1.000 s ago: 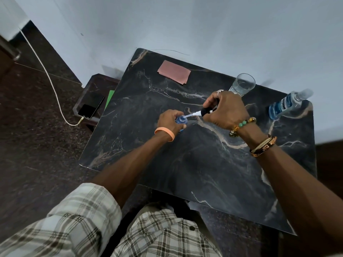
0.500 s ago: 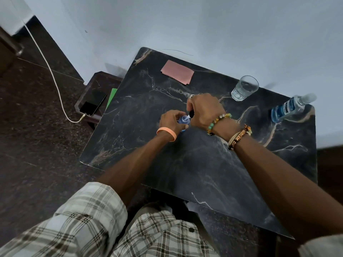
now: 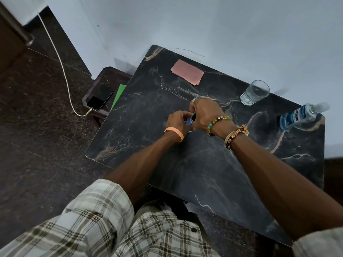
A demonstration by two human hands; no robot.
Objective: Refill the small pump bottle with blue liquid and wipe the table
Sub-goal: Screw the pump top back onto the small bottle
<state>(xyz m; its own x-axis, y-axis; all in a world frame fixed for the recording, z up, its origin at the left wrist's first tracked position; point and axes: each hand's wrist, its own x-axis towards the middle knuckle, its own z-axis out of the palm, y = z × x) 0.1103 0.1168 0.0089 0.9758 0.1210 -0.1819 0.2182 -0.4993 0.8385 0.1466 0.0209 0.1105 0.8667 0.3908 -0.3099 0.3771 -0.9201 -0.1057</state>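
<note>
The small pump bottle (image 3: 189, 121) with blue liquid stands on the dark marble table (image 3: 204, 164), mostly hidden between my hands. My left hand (image 3: 178, 120) wraps around its body. My right hand (image 3: 204, 113) sits on top of it, fingers closed on the black pump head (image 3: 194, 118). The big blue liquid bottle (image 3: 298, 115) lies on its side at the table's right far corner. A pink cloth (image 3: 187, 74) lies flat near the far edge.
A clear drinking glass (image 3: 255, 92) stands between the cloth and the big bottle. Left of the table is a low stool with a phone (image 3: 100, 100) on a white charging cable (image 3: 61, 65) and a green sheet (image 3: 118, 95). A pale wall runs behind.
My right hand brought the pump head, with its white tube, from the right onto the small bottle; the tube is no longer visible. My left hand stayed on the bottle.
</note>
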